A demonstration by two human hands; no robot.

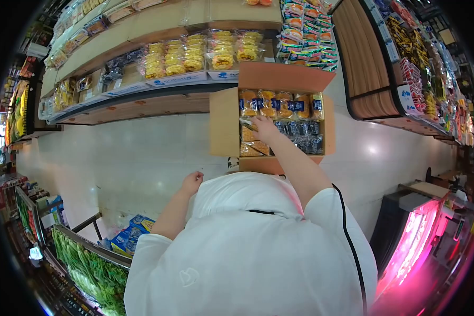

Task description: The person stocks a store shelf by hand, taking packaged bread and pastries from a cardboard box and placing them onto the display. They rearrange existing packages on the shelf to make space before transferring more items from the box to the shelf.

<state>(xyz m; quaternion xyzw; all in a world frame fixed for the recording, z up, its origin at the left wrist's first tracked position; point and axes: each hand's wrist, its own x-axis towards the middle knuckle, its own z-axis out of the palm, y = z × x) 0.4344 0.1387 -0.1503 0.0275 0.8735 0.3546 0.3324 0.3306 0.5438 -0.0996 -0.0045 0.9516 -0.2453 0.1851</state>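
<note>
An open cardboard box (225, 122) stands in front of me with its flaps spread. Along its far side is a row of packaged breads (285, 105) with blue labels. Dark wrapped packs (306, 143) fill the near right part, and orange-toned packs (254, 148) lie at the near left. My right hand (265, 129) reaches into the box's left half, its fingers at a clear-wrapped pack; whether they grip it I cannot tell. My left hand (193, 180) hangs left of the box over the floor, fingers curled, with nothing seen in it.
A long shelf (158, 102) with yellow bagged goods (195, 52) runs behind the box. Another stocked shelf (376, 100) stands at the right. Leafy greens (84, 263) are at the lower left, a pink-lit case (413, 242) at the lower right.
</note>
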